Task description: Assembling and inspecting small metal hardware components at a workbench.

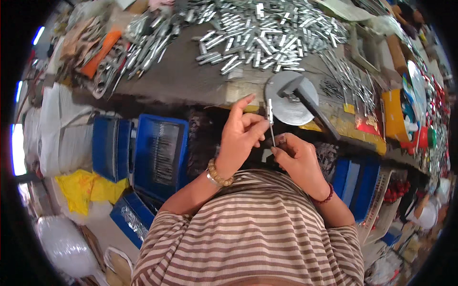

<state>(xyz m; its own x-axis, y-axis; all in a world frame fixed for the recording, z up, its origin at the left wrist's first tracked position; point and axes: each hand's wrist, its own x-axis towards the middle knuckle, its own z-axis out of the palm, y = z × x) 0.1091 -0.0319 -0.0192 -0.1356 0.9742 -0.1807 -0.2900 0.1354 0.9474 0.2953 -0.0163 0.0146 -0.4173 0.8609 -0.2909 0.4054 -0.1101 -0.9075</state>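
Observation:
My left hand [242, 132] pinches a small shiny metal cylinder [270, 110] between thumb and fingers, its index finger raised. The cylinder stands nearly upright in front of my body, at the bench's near edge. Below it, my right hand [299, 159] grips a thin metal rod [273, 135] between thumb and fingers. The rod's upper end meets the lower end of the cylinder; whether it goes inside is too small to tell. Just beyond my hands, a hammer [296, 90] lies on a round grey metal disc [281, 112], its dark handle pointing toward my right.
A large heap of silver metal cylinders [267, 40] covers the bench's far side. Thin rods [341, 71] lie at right; an orange-handled tool [102, 53] and wrenches lie at left. Blue bins [136, 157] stand below left, another blue bin [369, 186] below right.

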